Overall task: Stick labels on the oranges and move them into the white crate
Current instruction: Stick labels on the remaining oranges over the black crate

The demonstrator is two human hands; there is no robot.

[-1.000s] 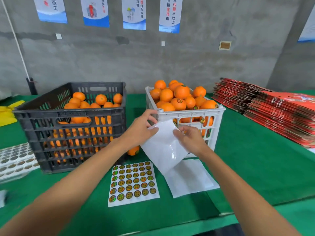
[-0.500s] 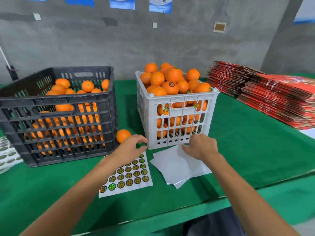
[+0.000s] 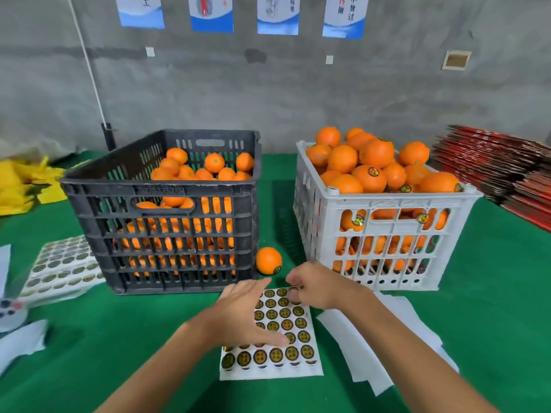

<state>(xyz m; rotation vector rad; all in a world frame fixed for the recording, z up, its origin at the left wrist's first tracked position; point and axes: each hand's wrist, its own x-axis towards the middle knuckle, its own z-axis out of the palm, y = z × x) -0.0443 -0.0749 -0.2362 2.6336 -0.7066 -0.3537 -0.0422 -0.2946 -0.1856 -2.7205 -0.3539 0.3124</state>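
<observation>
A sheet of round gold labels (image 3: 280, 338) lies on the green table in front of me. My left hand (image 3: 241, 317) lies flat on its left part with straight fingers. My right hand (image 3: 316, 286) pinches a label at the sheet's far right corner. A black crate (image 3: 167, 242) with unlabelled oranges stands at the left. The white crate (image 3: 384, 234), heaped with labelled oranges (image 3: 369, 174), stands at the right. One loose orange (image 3: 268, 260) lies on the table between the two crates.
Empty white backing sheets (image 3: 387, 344) lie right of the label sheet. More label sheets (image 3: 59, 266) sit at the left, yellow bags (image 3: 21, 186) behind them. Stacked red flat cartons (image 3: 501, 168) fill the far right. A grey wall stands behind.
Both hands dropped the white backing sheet onto the pile at the right. The left hand moved onto the label sheet and flattened; the right hand came over to the sheet's far corner.
</observation>
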